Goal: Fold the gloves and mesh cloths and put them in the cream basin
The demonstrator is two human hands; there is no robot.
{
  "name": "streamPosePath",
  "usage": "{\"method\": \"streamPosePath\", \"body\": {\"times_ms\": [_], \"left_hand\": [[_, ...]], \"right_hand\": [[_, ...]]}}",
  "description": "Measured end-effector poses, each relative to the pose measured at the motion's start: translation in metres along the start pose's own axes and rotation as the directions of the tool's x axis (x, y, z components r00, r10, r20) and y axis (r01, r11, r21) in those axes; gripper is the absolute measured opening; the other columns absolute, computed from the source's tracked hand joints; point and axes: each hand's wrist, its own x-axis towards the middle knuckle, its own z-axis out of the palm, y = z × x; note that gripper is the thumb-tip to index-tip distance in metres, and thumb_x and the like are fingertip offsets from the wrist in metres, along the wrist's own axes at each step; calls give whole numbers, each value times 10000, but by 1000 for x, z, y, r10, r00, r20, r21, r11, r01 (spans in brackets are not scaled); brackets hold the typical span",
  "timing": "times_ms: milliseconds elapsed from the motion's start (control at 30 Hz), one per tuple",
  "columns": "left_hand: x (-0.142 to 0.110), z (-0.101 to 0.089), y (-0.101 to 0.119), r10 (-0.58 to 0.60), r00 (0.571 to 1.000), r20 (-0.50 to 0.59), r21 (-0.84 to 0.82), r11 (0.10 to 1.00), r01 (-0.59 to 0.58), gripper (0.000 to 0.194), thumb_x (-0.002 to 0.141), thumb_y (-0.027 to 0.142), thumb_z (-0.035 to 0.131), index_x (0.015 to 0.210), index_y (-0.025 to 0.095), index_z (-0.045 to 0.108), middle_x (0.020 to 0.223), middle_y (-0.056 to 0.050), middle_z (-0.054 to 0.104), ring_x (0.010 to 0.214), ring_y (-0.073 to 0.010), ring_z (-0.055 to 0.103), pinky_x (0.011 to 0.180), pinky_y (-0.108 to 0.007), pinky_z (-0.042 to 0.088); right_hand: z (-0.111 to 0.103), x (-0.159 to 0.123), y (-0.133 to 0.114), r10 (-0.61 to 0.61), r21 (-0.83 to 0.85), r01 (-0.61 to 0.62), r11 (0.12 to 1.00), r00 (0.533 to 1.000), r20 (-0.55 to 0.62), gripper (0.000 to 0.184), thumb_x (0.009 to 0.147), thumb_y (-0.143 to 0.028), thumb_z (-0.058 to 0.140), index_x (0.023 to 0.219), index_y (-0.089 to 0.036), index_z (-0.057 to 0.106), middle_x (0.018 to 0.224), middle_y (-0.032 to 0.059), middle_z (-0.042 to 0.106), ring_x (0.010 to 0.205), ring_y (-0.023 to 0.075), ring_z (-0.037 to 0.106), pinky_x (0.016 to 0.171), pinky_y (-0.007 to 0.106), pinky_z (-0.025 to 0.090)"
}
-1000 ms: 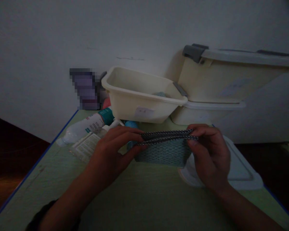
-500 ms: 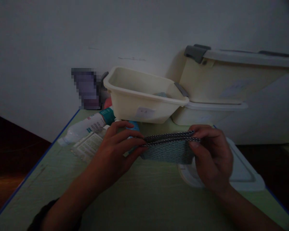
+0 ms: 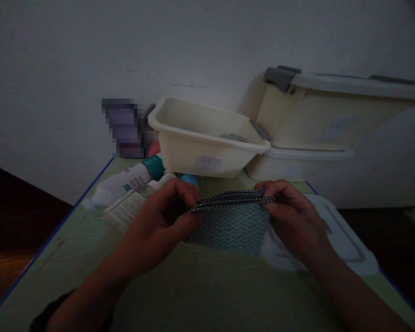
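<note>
A folded teal knit-textured cloth (image 3: 233, 228) with black-and-white trim hangs between my two hands over the table. At its left end, my left hand (image 3: 159, 226) is closed, thumb and fingers pinching the trimmed edge. My right hand (image 3: 295, 219) pinches the same edge at the right end. Two trimmed borders run side by side along the top, with the teal part hanging below. Whether it is a pouch or a flat folded piece, I cannot tell. Just beyond stands an open cream bin (image 3: 210, 150), with a bit of similar teal material inside.
Left of the bin lie a white-and-green bottle (image 3: 122, 182) and a clear labelled container (image 3: 124, 207). Stacked cream boxes (image 3: 307, 117) with grey latches stand at the back right. A pale lid (image 3: 356, 260) lies on the green table (image 3: 200, 295). A blurred-out object (image 3: 124, 129) stands at the back left.
My left hand has shifted its grip along the trimmed edge, its fingers now more curled. The cloth has moved slightly left and shows more of its teal face. My right hand moved slightly left.
</note>
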Motion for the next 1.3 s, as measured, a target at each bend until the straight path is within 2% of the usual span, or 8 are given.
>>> {"method": "streamPosePath", "body": {"times_ms": [167,333,533,700,833,933,1100,1300], "left_hand": [[3,-2,-1,-48,998,-42,-93,995,44,140,764,86,617,772,203,540,862,32,550,757,-59,515,631,-127,413],[2,-2,-1,-66,997,-34,22,998,67,85,789,120,590,765,196,559,946,-6,623,848,-104,593,705,-186,471],[5,-4,-2,-7,999,-44,215,976,16,86,772,112,584,730,187,575,866,-41,676,819,-157,644,689,-262,528],[6,-3,5,96,980,-172,171,983,-66,123,753,73,579,697,183,575,856,-46,672,843,-154,648,710,-261,547],[4,-4,7,145,970,-197,138,983,-119,163,734,31,572,686,187,573,850,-25,651,859,-126,634,735,-224,528],[3,-4,7,143,973,-182,107,986,-125,169,741,27,559,689,187,559,873,-15,635,850,-99,617,718,-189,508],[3,-5,6,115,987,-117,103,989,-103,168,738,39,583,727,192,515,860,-2,611,775,-90,598,660,-189,500],[2,-9,0,143,990,-15,359,925,-128,139,755,138,656,765,194,530,940,-14,660,893,-130,624,817,-264,496]], "right_hand": [[4,-1,-3,51,65,-52,997,999,10,118,733,-167,653,791,-270,649,877,-34,604,817,121,521,719,245,388],[7,1,-3,42,86,-45,995,999,28,92,733,-158,602,764,-241,627,891,-5,621,838,148,549,721,282,419],[0,1,1,-51,-87,59,994,994,95,88,768,-167,608,802,-247,615,952,8,599,867,163,560,731,308,439],[0,-2,-3,-107,-324,170,930,973,203,121,778,-129,591,828,-239,589,1252,38,506,1135,211,481,959,407,353],[2,-1,-1,-122,-368,199,908,967,222,102,811,-166,595,870,-245,568,1315,44,486,1215,208,442,1017,432,310],[3,0,4,-139,-364,197,910,974,181,76,826,-199,597,877,-246,566,1219,36,572,1127,176,524,961,380,386],[5,1,7,-204,-374,192,907,979,6,76,767,-194,654,793,-227,591,792,-12,645,737,123,604,690,273,502],[7,2,6,-329,-330,269,905,933,-144,140,693,-102,659,679,-216,579,831,-4,650,735,117,613,648,259,507]]}}
